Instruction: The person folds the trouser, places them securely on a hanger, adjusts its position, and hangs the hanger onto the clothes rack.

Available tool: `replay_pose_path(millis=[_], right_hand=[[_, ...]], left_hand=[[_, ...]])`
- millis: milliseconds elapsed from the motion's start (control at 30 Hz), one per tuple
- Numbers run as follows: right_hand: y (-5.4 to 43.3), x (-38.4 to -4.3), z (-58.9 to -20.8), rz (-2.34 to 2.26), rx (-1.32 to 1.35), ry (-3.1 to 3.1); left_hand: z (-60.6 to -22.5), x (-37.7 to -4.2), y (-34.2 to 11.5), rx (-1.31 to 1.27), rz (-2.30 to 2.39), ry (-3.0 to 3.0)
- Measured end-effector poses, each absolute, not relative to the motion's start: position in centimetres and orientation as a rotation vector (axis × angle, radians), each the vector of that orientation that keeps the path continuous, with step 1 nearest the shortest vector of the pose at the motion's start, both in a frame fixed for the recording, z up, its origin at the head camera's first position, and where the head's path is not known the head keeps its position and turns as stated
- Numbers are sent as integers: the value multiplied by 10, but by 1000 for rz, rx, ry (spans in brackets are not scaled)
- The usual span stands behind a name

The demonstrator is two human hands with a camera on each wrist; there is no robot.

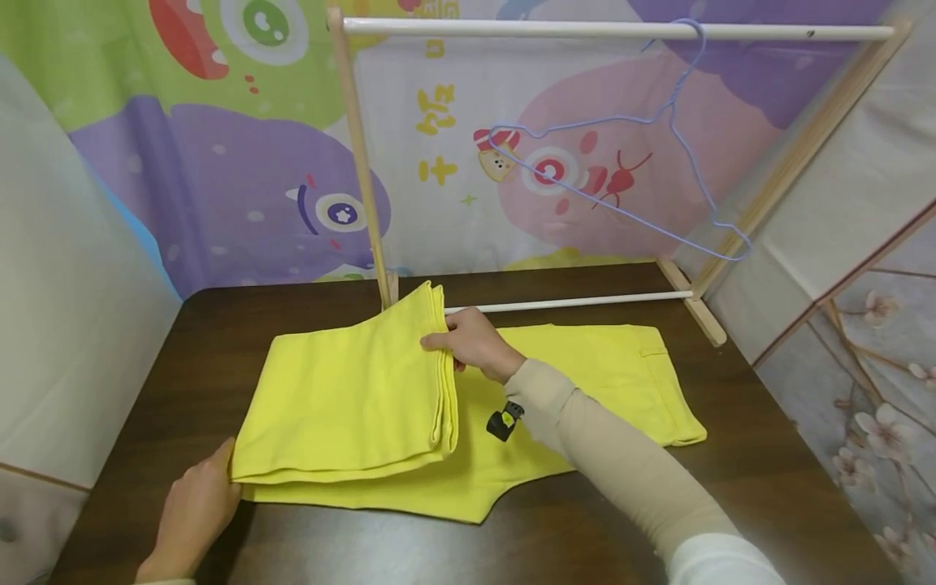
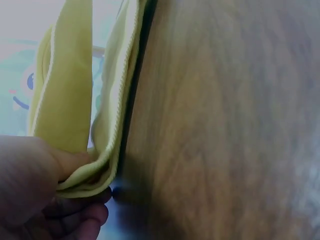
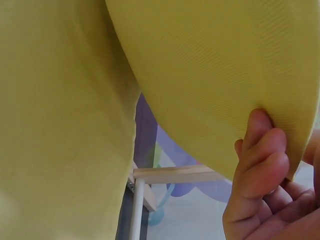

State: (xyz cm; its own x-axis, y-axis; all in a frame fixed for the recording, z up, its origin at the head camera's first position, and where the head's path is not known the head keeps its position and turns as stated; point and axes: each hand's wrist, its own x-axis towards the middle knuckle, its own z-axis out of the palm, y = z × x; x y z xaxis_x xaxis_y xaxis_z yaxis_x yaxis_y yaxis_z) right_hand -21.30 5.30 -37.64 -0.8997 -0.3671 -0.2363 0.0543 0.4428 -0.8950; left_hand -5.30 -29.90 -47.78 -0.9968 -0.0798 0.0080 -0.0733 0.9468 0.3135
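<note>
Yellow trousers (image 1: pixel 351 390) lie on the dark wooden table with the leg part folded over toward the waist. My right hand (image 1: pixel 478 341) grips the raised end of the folded legs, thumb on top and fingers beneath, as the right wrist view also shows. At the fold on the left, my left hand (image 1: pixel 197 496) pinches the near corner. In the left wrist view its thumb (image 2: pixel 70 162) presses on the cloth layers and the fingers lie under them. The waistband (image 1: pixel 669 382) rests flat on the table at the right.
Behind the trousers stands a rack with a white top rail (image 1: pixel 585 30) and wooden posts (image 1: pixel 358 146). A blue wire hanger (image 1: pixel 621 122) hangs from the rail. A cartoon-printed curtain (image 1: pixel 256 187) covers the back. The dark table (image 1: pixel 585 536) extends toward me.
</note>
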Motion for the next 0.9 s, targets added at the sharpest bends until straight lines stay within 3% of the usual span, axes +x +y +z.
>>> replay_pose_path(millis=[900], right_hand=[[115, -219, -380, -1485, -228, 2361]], left_hand=[[-479, -54, -274, 284, -672, -3165]])
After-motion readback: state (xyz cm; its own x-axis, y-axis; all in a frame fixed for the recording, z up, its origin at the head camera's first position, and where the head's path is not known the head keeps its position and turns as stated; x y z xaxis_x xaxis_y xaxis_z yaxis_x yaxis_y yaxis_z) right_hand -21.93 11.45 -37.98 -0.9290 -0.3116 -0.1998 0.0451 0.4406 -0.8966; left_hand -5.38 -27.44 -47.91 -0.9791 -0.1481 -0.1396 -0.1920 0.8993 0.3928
